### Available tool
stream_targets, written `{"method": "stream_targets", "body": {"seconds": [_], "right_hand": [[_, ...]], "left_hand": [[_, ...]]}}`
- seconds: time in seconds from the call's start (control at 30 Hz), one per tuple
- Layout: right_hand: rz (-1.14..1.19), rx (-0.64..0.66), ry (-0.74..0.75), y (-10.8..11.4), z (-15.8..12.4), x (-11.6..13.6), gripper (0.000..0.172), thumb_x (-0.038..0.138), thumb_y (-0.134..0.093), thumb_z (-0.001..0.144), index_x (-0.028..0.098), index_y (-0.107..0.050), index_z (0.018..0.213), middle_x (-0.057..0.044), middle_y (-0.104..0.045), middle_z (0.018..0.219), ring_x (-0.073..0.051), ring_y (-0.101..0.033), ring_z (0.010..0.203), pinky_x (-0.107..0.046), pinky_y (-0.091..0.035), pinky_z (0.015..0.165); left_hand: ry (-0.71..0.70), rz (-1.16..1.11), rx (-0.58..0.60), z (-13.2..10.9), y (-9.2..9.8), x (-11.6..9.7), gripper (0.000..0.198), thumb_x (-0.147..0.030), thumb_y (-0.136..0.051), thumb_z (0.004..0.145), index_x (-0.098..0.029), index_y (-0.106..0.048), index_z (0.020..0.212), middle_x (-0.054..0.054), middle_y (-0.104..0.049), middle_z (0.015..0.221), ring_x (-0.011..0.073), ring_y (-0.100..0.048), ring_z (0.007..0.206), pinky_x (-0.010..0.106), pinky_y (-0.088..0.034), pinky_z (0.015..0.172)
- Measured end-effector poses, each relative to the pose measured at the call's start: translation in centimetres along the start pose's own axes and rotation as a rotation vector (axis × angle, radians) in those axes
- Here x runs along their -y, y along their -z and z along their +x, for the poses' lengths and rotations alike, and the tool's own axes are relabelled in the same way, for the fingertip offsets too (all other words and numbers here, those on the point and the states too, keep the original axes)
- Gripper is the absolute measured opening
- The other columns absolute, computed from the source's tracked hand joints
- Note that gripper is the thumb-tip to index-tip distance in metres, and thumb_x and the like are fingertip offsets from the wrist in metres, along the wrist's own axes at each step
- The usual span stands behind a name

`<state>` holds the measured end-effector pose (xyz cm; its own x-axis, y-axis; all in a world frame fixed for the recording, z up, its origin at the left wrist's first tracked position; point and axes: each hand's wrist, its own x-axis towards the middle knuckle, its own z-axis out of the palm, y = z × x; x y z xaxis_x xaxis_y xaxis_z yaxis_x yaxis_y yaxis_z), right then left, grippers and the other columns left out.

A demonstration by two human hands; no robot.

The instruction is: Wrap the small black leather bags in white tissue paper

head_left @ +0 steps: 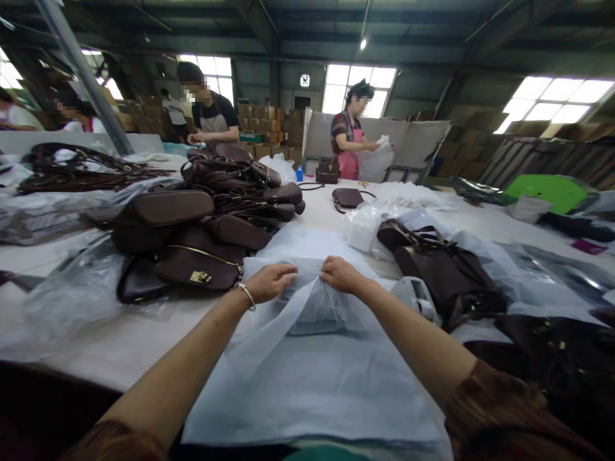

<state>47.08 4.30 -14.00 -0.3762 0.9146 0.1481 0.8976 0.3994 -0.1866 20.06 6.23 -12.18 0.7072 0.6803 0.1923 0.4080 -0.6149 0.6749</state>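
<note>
A sheet of thin white tissue paper [331, 390] spreads over the table in front of me and hangs toward my body. My right hand [342, 274] pinches a gathered fold of it near the middle. On the left, my left hand [271, 282], with a bracelet at the wrist, rests at the paper's far part, fingers stretched out and close together. Between and below my hands a wrapped bundle [319, 317] bulges under the paper; what is inside is hidden.
Dark brown handbags [196, 262] are heaped at the left, beside clear plastic [72, 301]. More brown bags [442, 269] lie at the right, next to a white tape dispenser [417, 298]. Across the table, one co-worker [350, 137] holds a plastic bag; another person [214, 115] stands behind the heap.
</note>
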Motion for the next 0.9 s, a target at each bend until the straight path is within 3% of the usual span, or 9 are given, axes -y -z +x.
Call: {"method": "stream_targets", "body": {"seconds": [0.13, 0.23, 0.33, 0.47, 0.6, 0.67, 0.73, 0.8, 0.9], "right_hand": [[-0.032, 0.008, -0.044, -0.2, -0.1, 0.1, 0.022, 0.026, -0.061, 0.093, 0.013, -0.076, 0.083, -0.010, -0.069, 0.097, -0.017, -0.063, 0.095, -0.024, -0.044, 0.091], [-0.043, 0.014, -0.069, -0.2, -0.2, 0.4, 0.023, 0.027, -0.061, 0.094, 0.013, -0.076, 0.083, -0.010, -0.069, 0.099, -0.017, -0.063, 0.095, -0.023, -0.044, 0.091], [-0.062, 0.014, -0.103, -0.1, -0.3, 0.7, 0.024, 0.028, -0.061, 0.094, 0.013, -0.076, 0.084, -0.011, -0.069, 0.101, -0.018, -0.063, 0.095, -0.023, -0.043, 0.091], [-0.077, 0.024, -0.131, 0.0, -0.3, 0.9, 0.024, 0.029, -0.059, 0.094, 0.013, -0.077, 0.088, -0.011, -0.069, 0.105, -0.018, -0.063, 0.094, -0.023, -0.043, 0.090], [-0.074, 0.036, -0.146, 0.1, -0.4, 1.0, 0.024, 0.029, -0.058, 0.094, 0.014, -0.077, 0.091, -0.011, -0.069, 0.108, -0.018, -0.064, 0.095, -0.023, -0.043, 0.090], [-0.070, 0.039, -0.155, 0.3, -0.5, 1.1, 0.024, 0.028, -0.058, 0.094, 0.014, -0.077, 0.091, -0.011, -0.070, 0.108, -0.019, -0.064, 0.096, -0.024, -0.043, 0.089], [-0.062, 0.039, -0.165, 0.5, -0.6, 1.2, 0.024, 0.028, -0.057, 0.095, 0.014, -0.076, 0.091, -0.011, -0.070, 0.107, -0.019, -0.064, 0.096, -0.024, -0.043, 0.088], [-0.052, 0.036, -0.170, 0.7, -0.7, 1.4, 0.024, 0.027, -0.057, 0.095, 0.014, -0.076, 0.092, -0.010, -0.070, 0.107, -0.020, -0.065, 0.096, -0.025, -0.044, 0.087], [-0.042, 0.024, -0.175, 1.0, -0.7, 1.6, 0.023, 0.026, -0.056, 0.097, 0.015, -0.076, 0.095, -0.010, -0.071, 0.106, -0.020, -0.065, 0.097, -0.025, -0.043, 0.088]], "left_hand": [[-0.087, 0.165, -0.013, -6.0, 2.4, -4.2, 0.074, -0.062, -0.061, 0.085, -0.019, -0.048, 0.145, 0.014, -0.051, 0.148, 0.0295, -0.049, 0.136, 0.046, -0.042, 0.114], [-0.124, 0.450, -0.015, -10.4, 1.0, -7.1, 0.100, -0.059, -0.079, 0.069, -0.025, -0.035, 0.153, 0.014, -0.037, 0.158, 0.0377, -0.034, 0.145, 0.059, -0.033, 0.117], [-0.066, 0.691, -0.122, -13.3, -1.6, -7.7, 0.094, -0.037, -0.080, 0.072, -0.031, -0.033, 0.154, 0.013, -0.031, 0.161, 0.0411, -0.027, 0.148, 0.068, -0.027, 0.116], [-0.029, 0.718, -0.298, -14.5, -2.3, -4.7, 0.082, -0.005, -0.057, 0.075, -0.027, -0.037, 0.152, 0.012, -0.054, 0.144, 0.0333, -0.050, 0.134, 0.062, -0.034, 0.114], [0.113, 0.332, -0.451, -14.3, -0.1, -1.0, 0.054, -0.017, -0.054, 0.080, -0.019, -0.057, 0.134, 0.008, -0.074, 0.107, 0.0237, -0.069, 0.099, 0.039, -0.055, 0.094], [0.250, 0.113, -0.509, -13.8, 0.7, 0.4, 0.036, -0.035, -0.056, 0.084, -0.019, -0.067, 0.114, 0.005, -0.075, 0.098, 0.0209, -0.070, 0.088, 0.030, -0.057, 0.079], [0.403, 0.012, -0.595, -13.2, 1.0, 1.6, 0.033, -0.048, -0.053, 0.086, -0.019, -0.068, 0.093, 0.002, -0.073, 0.079, 0.0178, -0.067, 0.073, 0.026, -0.054, 0.066], [0.534, 0.051, -0.682, -12.4, 0.7, 3.0, 0.037, -0.051, -0.048, 0.089, -0.020, -0.061, 0.074, -0.002, -0.062, 0.059, 0.0147, -0.057, 0.058, 0.023, -0.045, 0.056], [0.614, 0.250, -0.713, -11.3, -0.2, 5.4, 0.038, -0.047, -0.045, 0.091, -0.022, -0.048, 0.062, -0.002, -0.051, 0.051, 0.0131, -0.046, 0.053, 0.024, -0.035, 0.054]]}}
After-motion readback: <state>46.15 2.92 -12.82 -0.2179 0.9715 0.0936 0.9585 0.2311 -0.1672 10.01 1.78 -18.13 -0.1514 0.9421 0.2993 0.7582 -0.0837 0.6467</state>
